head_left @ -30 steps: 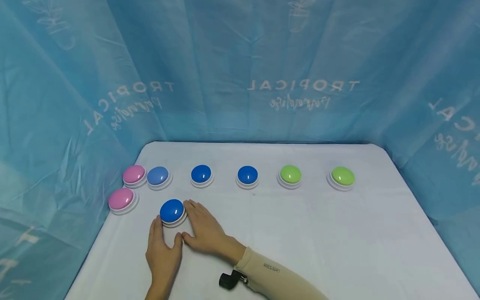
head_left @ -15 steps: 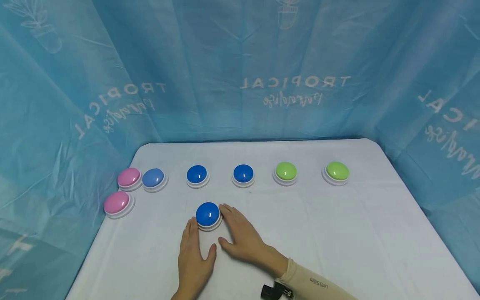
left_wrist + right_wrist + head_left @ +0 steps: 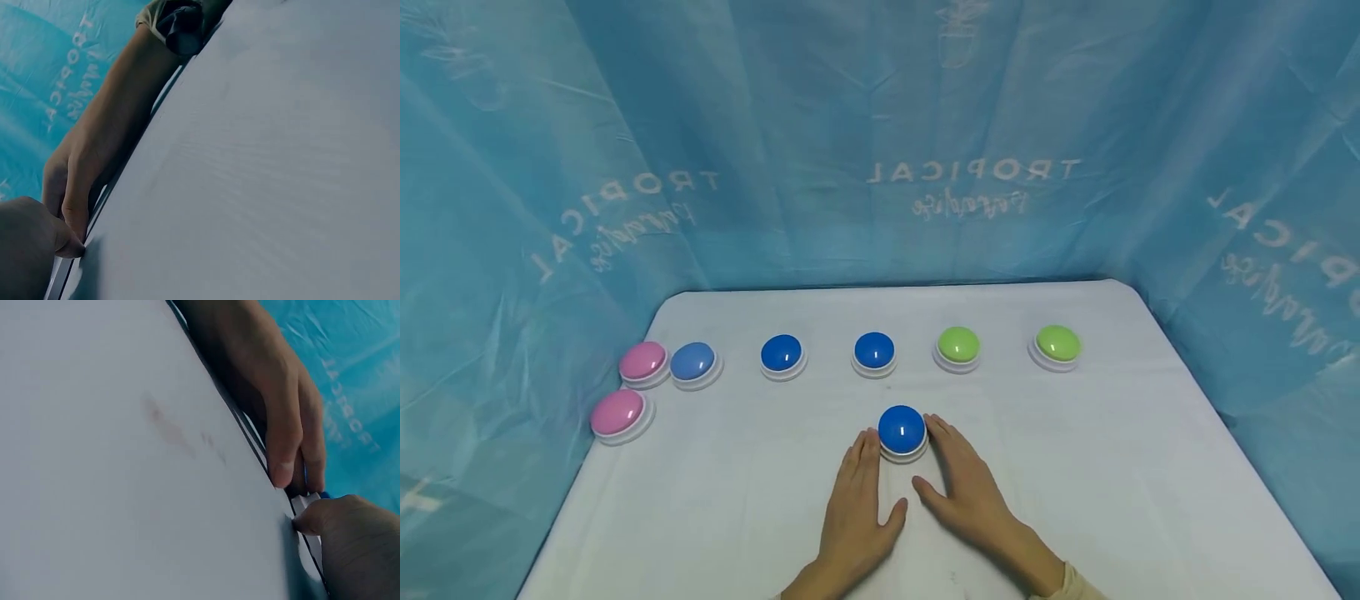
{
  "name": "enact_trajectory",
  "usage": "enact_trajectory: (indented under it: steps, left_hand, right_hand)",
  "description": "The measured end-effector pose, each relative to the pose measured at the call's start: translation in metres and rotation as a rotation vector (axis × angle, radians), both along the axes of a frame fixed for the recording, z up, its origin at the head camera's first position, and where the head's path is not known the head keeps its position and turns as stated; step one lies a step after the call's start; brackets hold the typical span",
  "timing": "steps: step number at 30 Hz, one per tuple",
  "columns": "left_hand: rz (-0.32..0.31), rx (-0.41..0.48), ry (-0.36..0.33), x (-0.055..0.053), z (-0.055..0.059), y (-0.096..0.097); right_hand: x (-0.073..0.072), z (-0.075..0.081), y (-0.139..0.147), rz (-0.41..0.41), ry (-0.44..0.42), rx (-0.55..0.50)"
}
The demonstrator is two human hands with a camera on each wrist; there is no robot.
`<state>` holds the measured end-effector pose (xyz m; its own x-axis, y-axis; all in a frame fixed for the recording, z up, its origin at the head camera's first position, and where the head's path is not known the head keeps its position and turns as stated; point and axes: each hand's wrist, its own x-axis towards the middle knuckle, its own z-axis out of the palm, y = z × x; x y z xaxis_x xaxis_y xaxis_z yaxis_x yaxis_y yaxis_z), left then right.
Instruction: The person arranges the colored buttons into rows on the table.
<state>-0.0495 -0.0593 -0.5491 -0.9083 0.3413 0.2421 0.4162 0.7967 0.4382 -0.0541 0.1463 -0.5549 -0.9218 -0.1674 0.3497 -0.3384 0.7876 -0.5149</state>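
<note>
Blue button [image 3: 902, 429]: lay on the white table [image 3: 1112, 467], near the front middle, in front of the back row and apart from it
Left hand [image 3: 855, 508]: lay flat on the table, fingers straight and together, fingertips touching the left side of the blue button's white base; nothing gripped
Right hand [image 3: 973, 496]: lay flat on the table, fingers straight, fingertips touching the right side of the same base; nothing gripped, thumb pointing toward the left hand
Back row: light blue button [image 3: 693, 362], two dark blue buttons [image 3: 782, 354] [image 3: 874, 351], two green buttons [image 3: 958, 345] [image 3: 1057, 344], set in a line left to right
Pink buttons: one [image 3: 643, 362] just beside the light blue button, one [image 3: 617, 414] nearer, at the table's left edge
Backdrop: blue curtain [image 3: 880, 125] with white lettering, hung around the table on three sides
Wrist views: both hands seen low against the table; blue button's edge barely shown
</note>
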Motion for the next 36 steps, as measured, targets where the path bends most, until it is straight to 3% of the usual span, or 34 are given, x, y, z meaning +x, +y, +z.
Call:
enact_trajectory:
  steps: [4,8,14,24,30,36]
  left_hand:
    - [-0.069,-0.006,0.084,-0.011,0.001,0.023]
    - [-0.158,-0.022,0.114,-0.019,0.003,0.046]
    - [-0.258,-0.084,0.152,-0.024,0.005,0.075]
    - [-0.33,-0.182,0.154,-0.026,0.003,0.122]
    - [-0.387,-0.229,0.145,-0.028,0.005,0.156]
    - [-0.417,-0.26,0.137,-0.027,0.007,0.179]
  right_hand:
    - [0.004,0.0,0.02,-0.062,0.039,0.002]
    - [0.007,0.001,0.041,-0.134,0.073,0.005]
    - [0.016,0.001,0.073,-0.26,0.041,0.005]
    - [0.028,0.003,0.11,-0.358,0.041,0.027]
    - [0.033,0.007,0.137,-0.444,-0.005,0.018]
    - [0.039,0.007,0.151,-0.521,-0.032,0.019]
